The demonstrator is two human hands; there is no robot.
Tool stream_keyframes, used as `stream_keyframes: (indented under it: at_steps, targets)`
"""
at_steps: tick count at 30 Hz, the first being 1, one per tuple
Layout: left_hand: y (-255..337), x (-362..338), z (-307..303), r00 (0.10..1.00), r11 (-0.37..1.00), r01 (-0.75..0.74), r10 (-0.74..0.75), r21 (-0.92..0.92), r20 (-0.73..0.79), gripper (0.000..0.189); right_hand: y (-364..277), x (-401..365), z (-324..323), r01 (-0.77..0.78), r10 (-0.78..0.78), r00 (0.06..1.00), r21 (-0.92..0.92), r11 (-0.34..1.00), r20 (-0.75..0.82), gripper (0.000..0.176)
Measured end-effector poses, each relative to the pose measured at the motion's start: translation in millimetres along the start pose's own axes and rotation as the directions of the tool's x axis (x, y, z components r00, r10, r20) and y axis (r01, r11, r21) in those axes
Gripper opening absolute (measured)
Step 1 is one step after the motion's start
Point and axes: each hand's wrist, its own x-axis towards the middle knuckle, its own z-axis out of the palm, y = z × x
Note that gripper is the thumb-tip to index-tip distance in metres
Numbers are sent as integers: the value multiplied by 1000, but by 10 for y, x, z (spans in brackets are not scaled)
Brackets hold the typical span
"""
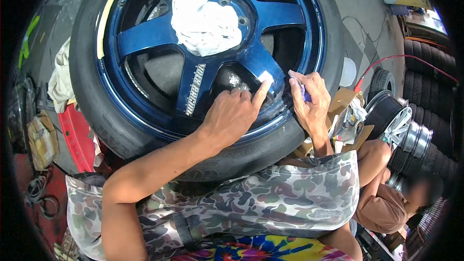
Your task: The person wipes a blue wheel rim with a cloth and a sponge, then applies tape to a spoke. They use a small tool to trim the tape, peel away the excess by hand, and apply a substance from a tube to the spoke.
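My left hand reaches over a blue wheel fitted with a black tyre. Its index finger is stretched out, the tip at a bright white patch on a spoke; whether this is glare or material I cannot tell. The other fingers bend apart over a gap between spokes. At the rim's right edge, my right hand pinches a small purple object, mostly hidden by the fingers. A crumpled white cloth lies over the wheel's hub. Dull grey marks show on the rim between my hands.
Right of the tyre stands an open cardboard box with plastic-wrapped things. Beyond are a red hose, loose rims and stacked tyres. Another person sits at the lower right. A red panel is at the left.
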Motion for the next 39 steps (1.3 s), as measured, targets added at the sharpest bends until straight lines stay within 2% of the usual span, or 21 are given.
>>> stream_keyframes:
  at_steps: [6,18,23,27,30,33,34,37,39]
  targets:
    - [-130,39,-23,998,998,56,-56,-6,-10,63,-6,6,-3,14,-14,1000,8,1000,-8,20]
    - [7,-21,9,999,999,19,-20,-37,-26,68,-4,0,8,21,-21,1000,5,1000,-6,18]
    - [8,-35,5,1000,998,-5,5,-60,-6,68,-19,7,-14,101,-102,994,40,994,37,20]
    - [-98,9,10,996,997,73,-74,-41,-39,70,-41,2,-26,112,-113,991,25,993,76,21]
    - [-75,14,26,994,993,109,-110,-50,-22,68,-20,-2,-1,99,-100,995,48,994,12,22]
    - [-45,-12,35,991,986,-130,131,-100,4,72,-4,-12,1,80,-81,996,40,996,23,23]
    - [-32,-12,42,991,986,-130,131,-101,3,72,-2,-12,6,82,-83,996,56,995,18,23]
    - [-24,2,72,999,998,-2,4,-60,44,77,1,1,26,95,-95,995,69,993,-3,22]
    - [-70,20,57,999,998,23,-21,-54,48,79,-1,2,30,111,-110,994,67,992,-23,22]
